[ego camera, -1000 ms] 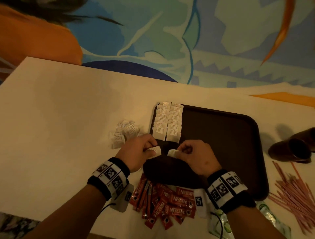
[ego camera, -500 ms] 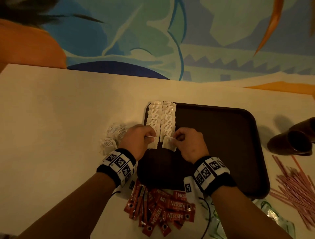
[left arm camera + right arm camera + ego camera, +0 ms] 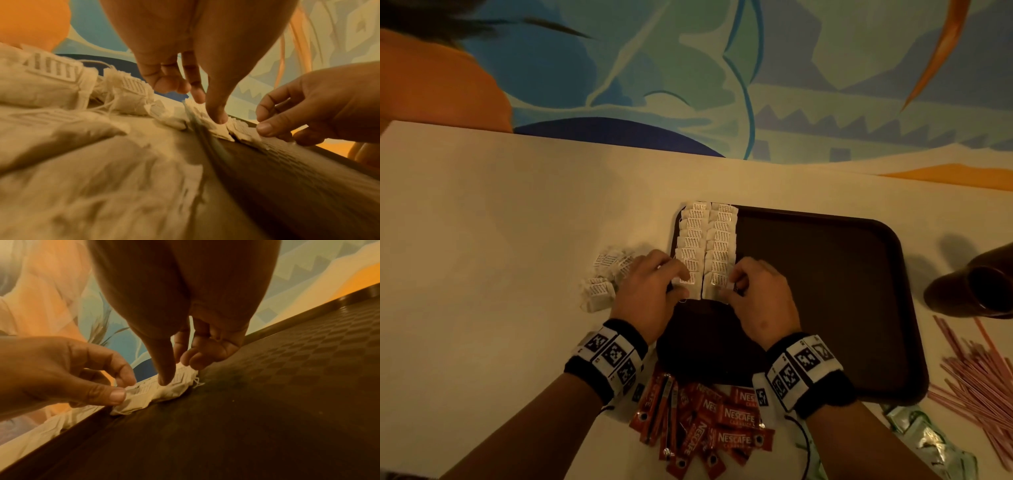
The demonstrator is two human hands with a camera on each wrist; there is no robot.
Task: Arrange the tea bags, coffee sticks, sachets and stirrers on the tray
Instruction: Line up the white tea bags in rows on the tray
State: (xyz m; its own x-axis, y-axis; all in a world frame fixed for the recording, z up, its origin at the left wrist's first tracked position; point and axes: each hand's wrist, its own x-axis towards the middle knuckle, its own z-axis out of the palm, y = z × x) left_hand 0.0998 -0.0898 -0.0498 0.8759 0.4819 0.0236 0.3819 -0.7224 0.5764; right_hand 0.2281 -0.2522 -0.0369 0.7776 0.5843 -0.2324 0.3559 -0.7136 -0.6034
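Note:
A dark brown tray [image 3: 825, 291] carries two rows of white tea bags [image 3: 707, 236] along its left side. My left hand [image 3: 683, 281] pinches a tea bag [image 3: 691, 291] at the near end of the left row. My right hand [image 3: 729, 285] pinches another tea bag [image 3: 714, 292] at the near end of the right row. In the right wrist view my right thumb [image 3: 165, 378] presses on its bag [image 3: 156, 392], which lies on the tray floor [image 3: 287, 386]. Loose tea bags [image 3: 602, 281] lie on the table left of the tray.
Red coffee sticks [image 3: 709, 428] lie in a heap at the tray's near edge, between my wrists. Pink stirrers [image 3: 979, 377] and green sachets [image 3: 928, 442] lie to the right. Two brown cups [image 3: 972, 287] lie beyond the tray's right edge. The table [image 3: 500, 240] ends at a painted wall.
Both hands moved away from me, each carrying a tea bag from over the tray's near part to the near end of a row, where the bags now lie.

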